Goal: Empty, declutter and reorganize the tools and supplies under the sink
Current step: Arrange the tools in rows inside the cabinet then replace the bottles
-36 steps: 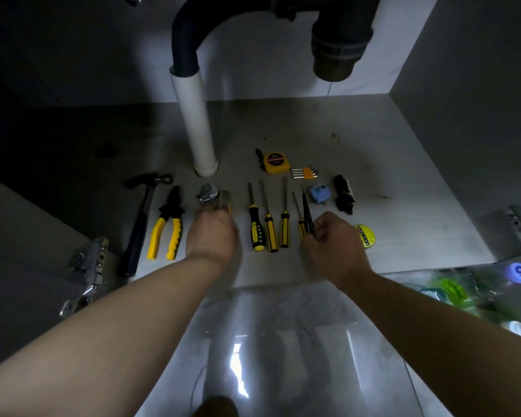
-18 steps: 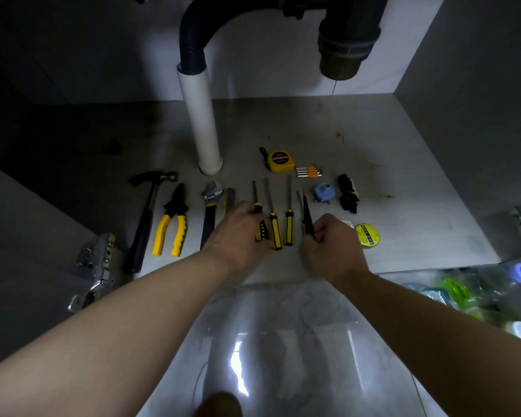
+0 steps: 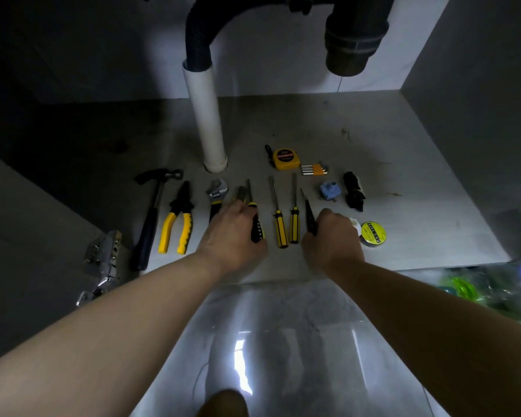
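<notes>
Tools lie in a row on the cabinet floor: a hammer, yellow-handled pliers, an adjustable wrench, and two black-and-yellow screwdrivers side by side. My left hand grips the handle of a thicker black-and-yellow screwdriver, and a utility knife tip shows just past its fingers. My right hand holds a thin dark tool by its lower end. A yellow tape measure, hex keys, a blue part and a PVC tape roll lie to the right.
A white drain pipe stands on the cabinet floor behind the wrench, with a dark hose and trap overhead. A black bundle lies beside the blue part. Door hinges sit at the left front edge. Plastic-wrapped items lie outside at right.
My left hand moved right from the wrench and knife onto the thick screwdriver and shifted it left, away from the two thinner ones. My right hand kept hold of the thin dark tool.
</notes>
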Available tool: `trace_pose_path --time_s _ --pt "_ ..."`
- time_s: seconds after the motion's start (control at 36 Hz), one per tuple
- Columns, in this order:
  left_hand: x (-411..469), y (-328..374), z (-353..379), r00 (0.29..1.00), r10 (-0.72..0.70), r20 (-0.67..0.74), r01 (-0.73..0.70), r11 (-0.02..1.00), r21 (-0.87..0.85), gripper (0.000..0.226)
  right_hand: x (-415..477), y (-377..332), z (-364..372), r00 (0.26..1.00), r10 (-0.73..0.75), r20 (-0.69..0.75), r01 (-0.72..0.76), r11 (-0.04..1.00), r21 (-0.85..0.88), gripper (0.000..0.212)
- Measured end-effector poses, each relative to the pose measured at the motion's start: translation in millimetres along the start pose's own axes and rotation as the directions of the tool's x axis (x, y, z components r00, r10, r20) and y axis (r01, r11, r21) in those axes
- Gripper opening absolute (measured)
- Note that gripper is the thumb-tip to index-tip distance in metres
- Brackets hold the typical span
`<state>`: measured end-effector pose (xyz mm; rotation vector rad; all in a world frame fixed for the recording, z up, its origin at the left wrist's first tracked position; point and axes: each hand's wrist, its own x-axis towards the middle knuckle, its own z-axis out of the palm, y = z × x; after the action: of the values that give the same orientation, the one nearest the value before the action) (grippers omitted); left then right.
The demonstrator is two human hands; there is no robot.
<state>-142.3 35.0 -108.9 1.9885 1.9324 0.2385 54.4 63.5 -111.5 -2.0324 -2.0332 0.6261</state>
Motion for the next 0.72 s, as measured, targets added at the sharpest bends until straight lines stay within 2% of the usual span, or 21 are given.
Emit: trace_pose_path --time_s 0.11,0.31,0.42,0.47,0.53,0.61,0.72 --pt "3.1 1.0 4.6 0.997 0.035 -0.063 -0.032 0.999 0.041 0.053 1.0 -0.3 0.1 1.000 0.003 -0.006 -0.003 1.000 -0.004 0.015" --pt "17.2 19.3 14.8 0.990 0.137 0.037 -0.140 0.985 0.104 0.072 6.5 7.8 -3.6 0.999 0.001 -0.052 -0.004 0.998 -0.062 0.021" --pt "20.6 22.3 17.6 0.987 0.156 0.027 -0.158 0.971 0.178 0.071 14.1 11.4 -6.0 0.999 0.000 -0.034 -0.004 0.991 -0.133 0.020" --pt "21.3 21.4 17.1 0.987 0.158 0.023 -0.159 0.969 0.187 0.071 14.5 9.8 -6.4 0.999 -0.013 -0.051 0.006 0.991 -0.135 0.028" --pt "21.2 20.0 16.4 0.988 0.157 0.014 -0.156 0.968 0.198 0.070 13.0 6.5 -6.0 0.995 -0.054 -0.079 0.046 0.993 -0.108 0.038" --pt "20.4 14.7 16.4 0.987 0.161 0.007 -0.159 0.970 0.185 0.072 9.0 -2.5 -3.3 0.985 -0.168 -0.038 0.166 0.985 -0.055 0.027" --pt "13.7 2.2 16.4 0.984 0.176 0.007 -0.176 0.974 0.140 0.094 3.3 -16.4 2.2 0.966 -0.257 0.008 0.256 0.966 0.022 0.028"
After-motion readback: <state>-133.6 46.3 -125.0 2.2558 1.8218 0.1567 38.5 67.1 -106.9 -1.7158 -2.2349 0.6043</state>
